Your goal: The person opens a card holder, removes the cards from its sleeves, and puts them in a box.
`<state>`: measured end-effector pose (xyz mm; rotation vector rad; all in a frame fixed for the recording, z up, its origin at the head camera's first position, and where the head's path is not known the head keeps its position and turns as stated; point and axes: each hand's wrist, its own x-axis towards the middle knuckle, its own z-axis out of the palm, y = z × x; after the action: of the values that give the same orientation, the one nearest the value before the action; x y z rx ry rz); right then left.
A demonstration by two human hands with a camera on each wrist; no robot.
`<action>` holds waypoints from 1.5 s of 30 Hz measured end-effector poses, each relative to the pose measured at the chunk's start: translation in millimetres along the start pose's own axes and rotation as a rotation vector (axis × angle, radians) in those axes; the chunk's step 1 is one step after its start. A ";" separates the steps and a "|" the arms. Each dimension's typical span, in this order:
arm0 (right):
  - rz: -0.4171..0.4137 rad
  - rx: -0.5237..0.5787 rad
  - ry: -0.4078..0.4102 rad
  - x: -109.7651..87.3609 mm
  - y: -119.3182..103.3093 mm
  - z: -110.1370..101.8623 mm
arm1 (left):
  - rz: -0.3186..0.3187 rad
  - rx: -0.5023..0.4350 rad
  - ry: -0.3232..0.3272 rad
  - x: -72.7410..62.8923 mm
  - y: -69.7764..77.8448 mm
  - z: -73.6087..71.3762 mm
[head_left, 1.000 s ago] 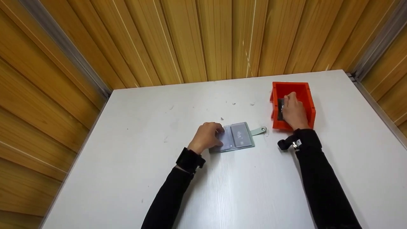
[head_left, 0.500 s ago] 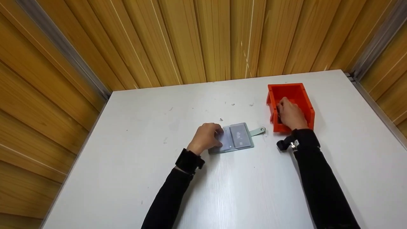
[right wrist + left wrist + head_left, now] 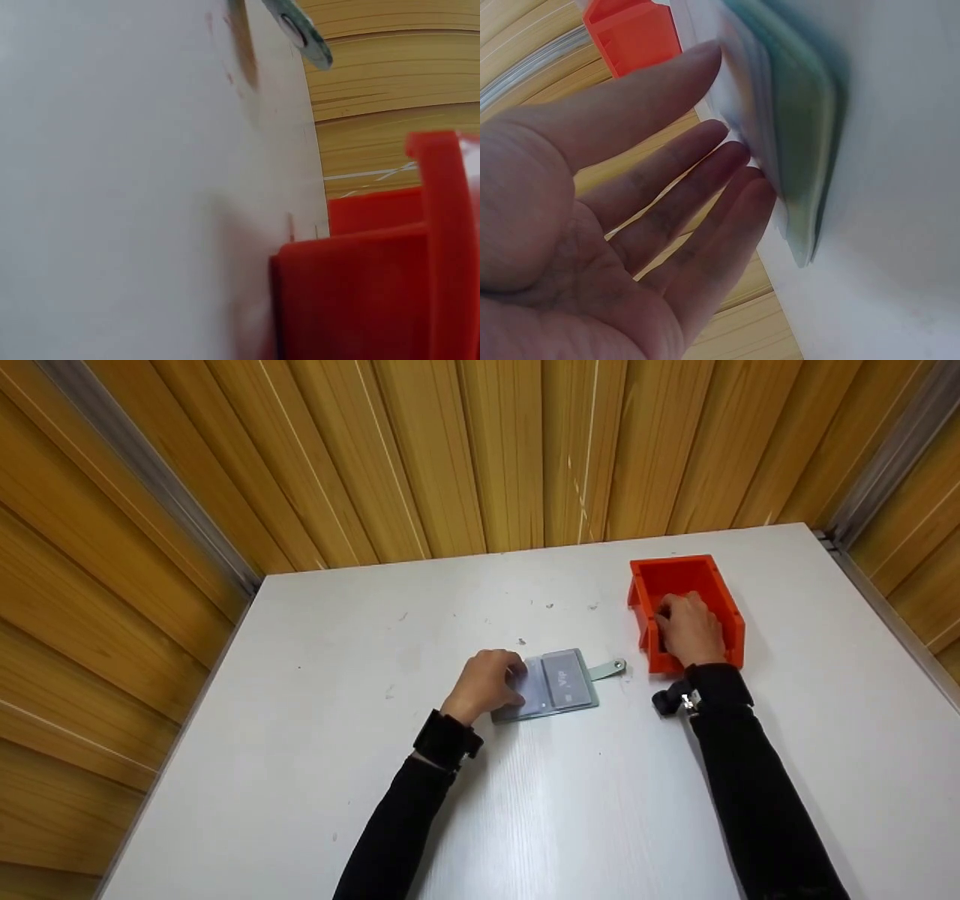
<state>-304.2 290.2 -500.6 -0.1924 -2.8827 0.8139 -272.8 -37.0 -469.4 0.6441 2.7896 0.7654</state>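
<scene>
A pale green card holder lies spread out on the white table, with clear sleeves and a grey card on its right side. On its left part rests my left hand, thumb and fingertips touching the sleeves; the left wrist view has these fingers nearly straight against the sleeve edges. My right hand reaches down into a red bin, fingers bent near its left wall. Its fingertips are hidden, and I cannot tell whether it holds anything. In the right wrist view only the bin's wall shows.
The holder's snap strap points right toward the bin. A wood-patterned wall closes off the table's back, with more panels at left and right. White tabletop stretches in front of the holder.
My right hand has sunk lower in the bin, and the dark card seen at its fingers earlier is out of sight. The bin has shifted slightly left. My left hand stays on the holder.
</scene>
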 end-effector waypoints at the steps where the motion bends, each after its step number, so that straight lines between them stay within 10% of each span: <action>1: 0.001 -0.005 0.008 -0.1 0.0 0.2 | 0.001 0.001 0.000 0.0 -0.1 0.0; 29: 0.036 0.018 0.044 1.2 0.8 -0.5 | 0.004 0.026 0.003 0.0 0.5 -0.3; 38: -0.078 0.248 0.286 1.5 -28.9 -18.9 | 0.014 0.009 0.006 1.2 0.2 -1.3; 45: -0.333 0.299 -0.024 -8.3 -65.9 -6.8 | 0.004 0.007 -0.005 0.9 0.0 -1.4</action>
<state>-300.5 236.6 -461.0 0.3215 -2.6594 1.1606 -274.0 -37.2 -468.3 0.6517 2.7887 0.7546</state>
